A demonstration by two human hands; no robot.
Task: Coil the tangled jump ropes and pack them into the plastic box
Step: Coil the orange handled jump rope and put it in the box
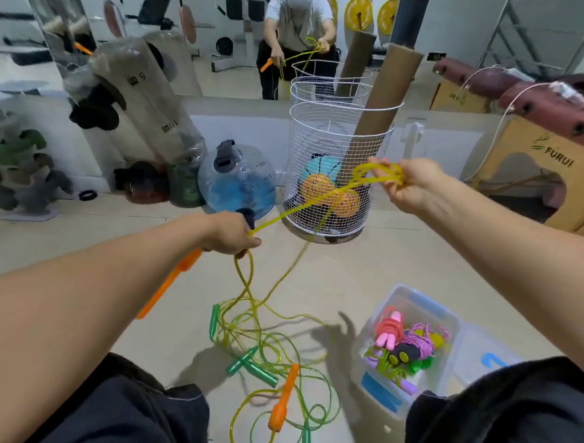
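We reach both bare forearms forward from the lower corners of the view. Our left hand point(235, 234) is lower and nearer, knuckles up, its fingers point(252, 242) curled round a yellow rope point(305, 206) and an orange handle point(170, 281) that slants back beneath the wrist. Our right hand point(412, 185) is raised higher and further out, thumb and fingers pinching a bunch of loops of the same rope. The hands are well apart, and the rope runs taut between them.

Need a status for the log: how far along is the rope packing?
Done: several coiled ropes already sit in the plastic box. In hand: yellow rope stretched between the left hand, which also holds its orange handle, and the right hand gathering loops. Left: the green-handled tangle on the floor.
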